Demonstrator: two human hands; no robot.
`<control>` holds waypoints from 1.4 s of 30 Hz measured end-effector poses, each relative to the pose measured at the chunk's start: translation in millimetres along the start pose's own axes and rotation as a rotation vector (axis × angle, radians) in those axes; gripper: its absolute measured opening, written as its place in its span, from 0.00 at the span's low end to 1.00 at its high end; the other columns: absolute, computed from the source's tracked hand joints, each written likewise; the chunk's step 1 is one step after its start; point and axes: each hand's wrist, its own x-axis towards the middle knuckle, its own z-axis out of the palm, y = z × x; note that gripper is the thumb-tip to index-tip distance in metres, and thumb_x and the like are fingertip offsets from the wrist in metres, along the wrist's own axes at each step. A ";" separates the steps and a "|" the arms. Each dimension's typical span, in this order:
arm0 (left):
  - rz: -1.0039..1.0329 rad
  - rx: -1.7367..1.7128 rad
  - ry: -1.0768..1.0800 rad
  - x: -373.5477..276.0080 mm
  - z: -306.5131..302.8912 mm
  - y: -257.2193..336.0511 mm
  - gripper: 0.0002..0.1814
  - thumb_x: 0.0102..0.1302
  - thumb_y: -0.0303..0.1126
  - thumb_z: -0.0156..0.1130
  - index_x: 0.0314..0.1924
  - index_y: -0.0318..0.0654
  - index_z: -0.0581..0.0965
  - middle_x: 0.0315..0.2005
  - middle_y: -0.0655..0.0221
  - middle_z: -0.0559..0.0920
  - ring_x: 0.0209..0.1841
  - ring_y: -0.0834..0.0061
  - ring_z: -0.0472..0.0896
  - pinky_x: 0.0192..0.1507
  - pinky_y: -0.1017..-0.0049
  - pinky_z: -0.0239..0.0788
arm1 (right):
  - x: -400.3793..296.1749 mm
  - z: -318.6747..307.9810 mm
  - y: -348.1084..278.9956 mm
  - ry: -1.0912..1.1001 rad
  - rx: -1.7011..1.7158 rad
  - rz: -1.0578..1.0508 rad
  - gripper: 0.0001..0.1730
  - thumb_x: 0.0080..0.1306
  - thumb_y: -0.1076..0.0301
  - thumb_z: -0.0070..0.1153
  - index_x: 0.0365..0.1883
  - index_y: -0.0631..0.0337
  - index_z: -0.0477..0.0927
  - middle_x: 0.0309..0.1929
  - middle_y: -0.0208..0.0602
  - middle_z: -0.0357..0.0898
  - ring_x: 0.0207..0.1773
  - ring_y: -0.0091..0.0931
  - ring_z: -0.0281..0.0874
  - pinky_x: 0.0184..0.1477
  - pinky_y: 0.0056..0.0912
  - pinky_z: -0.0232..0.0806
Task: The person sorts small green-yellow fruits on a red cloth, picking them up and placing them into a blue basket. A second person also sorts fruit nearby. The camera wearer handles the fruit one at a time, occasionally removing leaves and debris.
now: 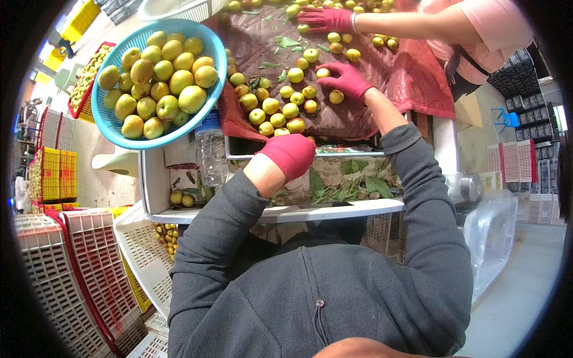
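Both my hands wear red gloves. My right hand [347, 81] reaches over a quilted maroon cloth [349, 117], thumb and forefinger closed around one green-yellow fruit [322, 73], which looks like a jujube. At the near edge of the cloth, my left hand [290, 156] is seen from its back; its fingers are hidden. Just beyond it lies a cluster of green and brown jujubes [277, 120]. More of them are scattered across the cloth among torn leaves [286, 42].
A blue plastic basket [220, 96] heaped with jujubes stands at left, beside a clear plastic bottle [211, 154]. Leaves [353, 187] litter the trough before me. Across the cloth, a co-worker's gloved hand [326, 20] touches fruit. Stacked crates [96, 264] stand at lower left.
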 end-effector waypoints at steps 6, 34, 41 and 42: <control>0.010 -0.020 0.074 -3.5 5.4 -1.3 0.09 0.60 0.36 0.62 0.38 0.41 0.81 0.27 0.56 0.83 0.34 0.51 0.83 0.36 0.57 0.75 | -8.8 -16.7 1.6 -0.061 0.191 0.315 0.19 0.66 0.65 0.62 0.55 0.53 0.81 0.36 0.28 0.83 0.35 0.16 0.78 0.33 0.21 0.71; 0.031 0.000 0.051 -5.4 -0.3 -1.4 0.08 0.60 0.35 0.60 0.32 0.40 0.82 0.26 0.56 0.83 0.32 0.51 0.83 0.33 0.55 0.75 | -0.3 17.3 -34.9 -0.146 -0.466 -0.358 0.27 0.50 0.79 0.68 0.49 0.46 0.83 0.66 0.44 0.70 0.62 0.42 0.74 0.59 0.39 0.71; -0.052 0.002 -0.006 -5.7 -4.6 7.5 0.08 0.58 0.33 0.59 0.32 0.40 0.84 0.30 0.58 0.86 0.36 0.54 0.86 0.36 0.57 0.78 | 7.6 14.2 -36.4 -0.177 0.005 0.040 0.26 0.54 0.79 0.59 0.53 0.54 0.79 0.49 0.33 0.78 0.46 0.21 0.75 0.50 0.25 0.71; -0.023 -0.003 0.011 -3.6 -3.5 8.3 0.08 0.58 0.32 0.59 0.33 0.40 0.84 0.31 0.58 0.86 0.37 0.54 0.86 0.36 0.57 0.78 | 7.4 8.4 -33.5 -0.116 0.081 0.029 0.26 0.56 0.77 0.59 0.55 0.54 0.78 0.49 0.35 0.80 0.44 0.22 0.78 0.49 0.26 0.74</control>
